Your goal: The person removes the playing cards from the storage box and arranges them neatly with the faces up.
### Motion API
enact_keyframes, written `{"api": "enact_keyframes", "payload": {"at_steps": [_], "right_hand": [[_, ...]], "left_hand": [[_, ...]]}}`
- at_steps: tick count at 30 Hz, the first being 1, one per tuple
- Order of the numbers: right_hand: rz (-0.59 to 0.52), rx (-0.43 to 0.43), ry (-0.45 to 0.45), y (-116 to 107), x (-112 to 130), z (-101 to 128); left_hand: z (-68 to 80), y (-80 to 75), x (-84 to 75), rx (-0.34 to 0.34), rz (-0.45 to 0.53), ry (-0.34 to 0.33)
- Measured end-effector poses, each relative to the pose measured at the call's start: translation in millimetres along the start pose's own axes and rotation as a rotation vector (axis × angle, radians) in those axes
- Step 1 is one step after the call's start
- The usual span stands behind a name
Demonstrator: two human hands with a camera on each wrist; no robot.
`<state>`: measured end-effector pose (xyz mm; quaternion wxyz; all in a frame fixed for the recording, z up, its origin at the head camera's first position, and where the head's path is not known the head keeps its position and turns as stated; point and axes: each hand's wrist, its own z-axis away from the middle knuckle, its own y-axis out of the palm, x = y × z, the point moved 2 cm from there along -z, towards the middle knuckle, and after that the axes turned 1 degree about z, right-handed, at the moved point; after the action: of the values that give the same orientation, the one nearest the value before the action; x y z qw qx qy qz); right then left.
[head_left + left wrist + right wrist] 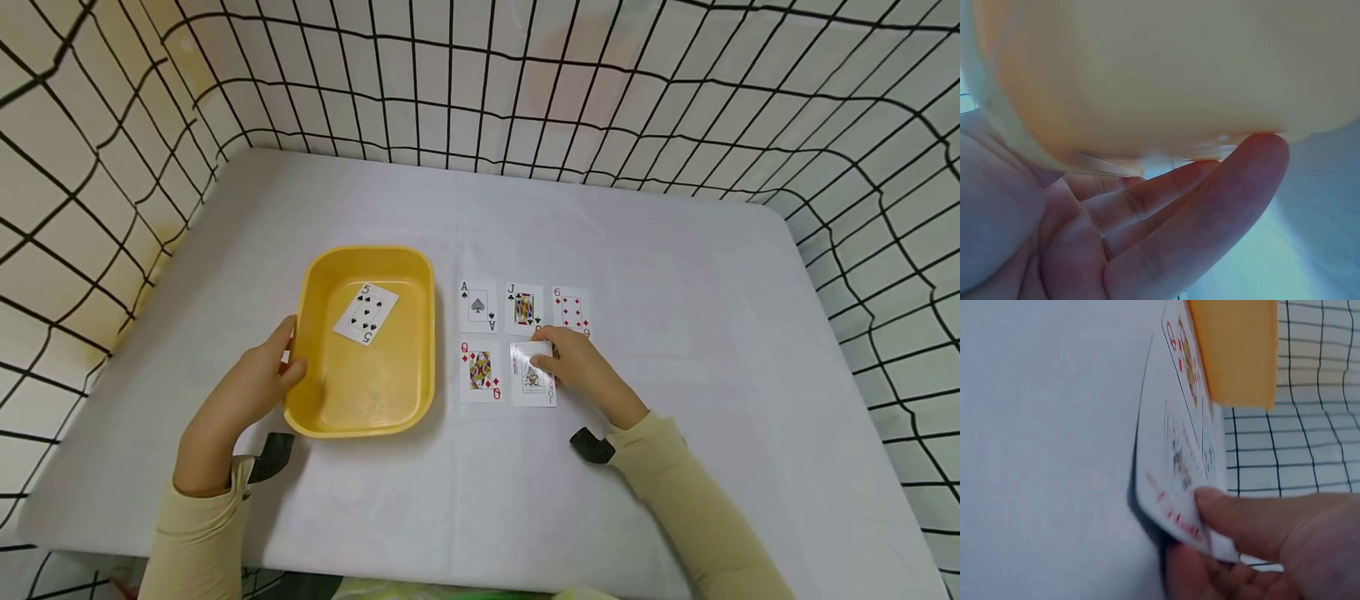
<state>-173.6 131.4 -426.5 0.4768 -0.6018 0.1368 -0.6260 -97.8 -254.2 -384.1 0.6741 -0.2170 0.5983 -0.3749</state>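
Observation:
A yellow tray (420, 333) sits on the white table with a five of spades (366, 313) lying face up in it. My left hand (255, 383) rests against the tray's left wall (1147, 81), fingers (1197, 206) straight beneath its rim. Right of the tray lie an ace of spades (477, 306), a jack (523, 309), a six of diamonds (572, 311) and a queen of diamonds (480, 372). My right hand (577, 367) pinches the joker card (531, 379) by its right edge, and the joker card (1175, 469) is lifted off the cloth on that side.
A white cloth covers the table (712, 333). Black wire mesh (487, 83) fences the table at the back and both sides. The near table edge runs along the bottom of the head view.

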Motion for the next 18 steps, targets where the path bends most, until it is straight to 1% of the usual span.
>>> {"api": "enact_keyframes", "payload": {"at_steps": [2,4,7,9,12,15,18], "right_hand": [[0.088,-0.032,0.006,1.8,5.2,0.7],[0.157,-0.056,0.030,3.0,8.8,1.6],[0.220,-0.069,0.074,4.3,12.3,3.2],[0.255,-0.070,0.081,4.1,15.6,4.1],[0.310,-0.058,0.080,3.5,20.4,2.6],[0.364,-0.015,0.080,1.1,28.1,-0.5],[0.375,0.009,0.073,-2.7,41.9,-4.9]], "left_hand": [[-0.1,-0.3,0.0,-0.004,-0.005,0.002],[-0.4,-0.4,-0.1,-0.008,-0.009,0.004],[-0.6,0.3,-0.4,-0.002,-0.006,0.002],[-0.3,0.3,-0.7,0.002,-0.006,-0.002],[0.3,-0.1,-2.1,0.011,-0.003,-0.017],[0.2,0.1,-3.3,0.019,-0.001,-0.033],[-0.2,0.7,-3.9,0.019,-0.004,-0.032]]}}
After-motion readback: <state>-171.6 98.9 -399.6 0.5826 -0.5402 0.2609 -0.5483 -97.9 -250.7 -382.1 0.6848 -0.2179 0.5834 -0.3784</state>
